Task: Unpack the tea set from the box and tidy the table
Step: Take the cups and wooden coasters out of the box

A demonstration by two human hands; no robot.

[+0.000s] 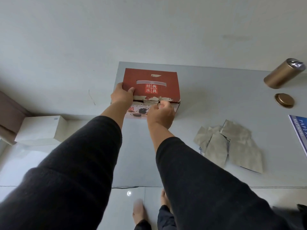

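A closed red cardboard tea set box (159, 80) with white characters and a strip of clear tape on its lid stands at the far left corner of the grey table (207, 100). Its front face shows printed teacups. My left hand (122, 95) grips the box's near left top corner, thumb on the lid. My right hand (160, 113) is curled at the torn front edge of the lid, fingers pinched on the flap there. Both arms wear black sleeves. The contents of the box are hidden.
A gold tin (284, 73) lies on its side at the far right, its round lid (284, 100) beside it. Several silver foil packets (232, 143) lie to the right. A blue-edged paper (300, 131) sits at the right edge. A white box (41, 128) rests lower left.
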